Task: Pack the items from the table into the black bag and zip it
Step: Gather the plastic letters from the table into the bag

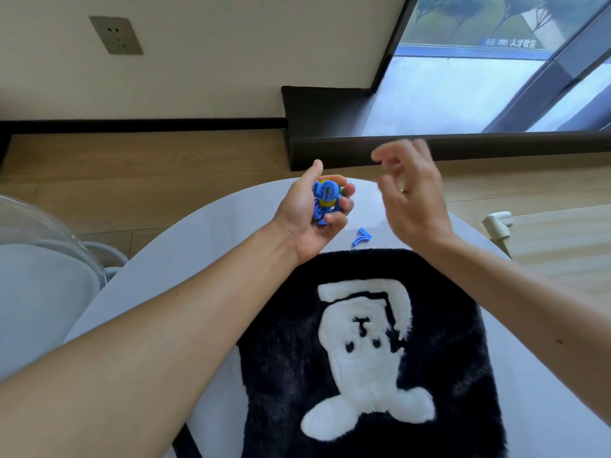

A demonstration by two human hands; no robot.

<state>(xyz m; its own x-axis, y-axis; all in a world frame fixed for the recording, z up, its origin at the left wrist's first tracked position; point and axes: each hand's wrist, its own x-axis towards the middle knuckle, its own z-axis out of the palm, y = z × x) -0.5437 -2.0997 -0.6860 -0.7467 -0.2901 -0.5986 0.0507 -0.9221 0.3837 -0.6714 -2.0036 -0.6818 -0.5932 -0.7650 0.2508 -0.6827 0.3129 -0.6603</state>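
Observation:
A furry black bag [439, 325] with a white animal figure lies flat on the round white table [185, 259], close to me. My left hand [307, 219] is held above the table past the bag's far edge, fingers curled round a bunch of small blue and yellow plastic pieces [325, 198]. One blue piece [361, 236] shaped like a 7 lies on the table just beyond the bag. My right hand [413, 193] hovers blurred above the table to the right of it, fingers loosely bent, holding nothing that I can see.
A clear-backed chair [43, 259] stands at the left of the table. Wooden floor lies beyond, then a wall with a socket [115, 35] and a dark window sill [429, 147]. A wooden surface with a white corner guard [496, 223] is at the right.

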